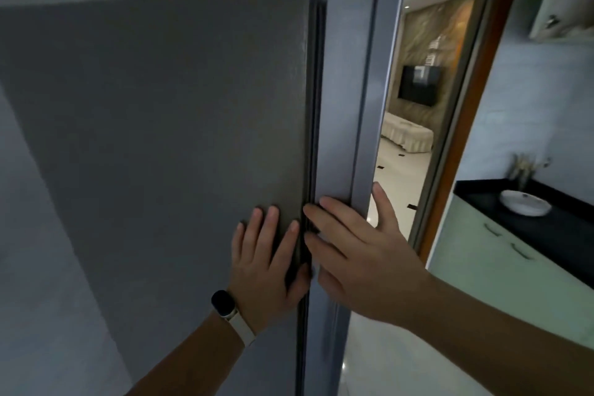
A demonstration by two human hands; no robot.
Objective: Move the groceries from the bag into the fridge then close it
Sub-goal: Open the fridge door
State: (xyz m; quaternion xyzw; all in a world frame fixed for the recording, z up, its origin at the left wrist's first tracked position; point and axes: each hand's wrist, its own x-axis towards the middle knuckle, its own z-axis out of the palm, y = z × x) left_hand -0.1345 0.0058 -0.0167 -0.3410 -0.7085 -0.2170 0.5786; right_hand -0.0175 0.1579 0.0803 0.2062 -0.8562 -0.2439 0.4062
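A tall dark grey fridge (pixel 167 125) fills the left and middle of the head view, seen from its side. Its blue-grey door (pixel 348 90) meets the cabinet's front edge with only a thin dark seam between them. My left hand (pixel 266 257), with a watch on the wrist, lies flat on the fridge's side by that edge, thumb in the seam. My right hand (pixel 356 254) rests flat, fingers spread, on the door's edge. Neither hand holds anything. No bag or groceries are in view, and the fridge's inside is hidden.
A doorway with a wooden frame (pixel 472 100) opens to the right of the fridge onto a room with a wall television (pixel 419 85). At the right stands a black counter (pixel 546 228) with a white bowl (pixel 525 202) above pale green cabinets.
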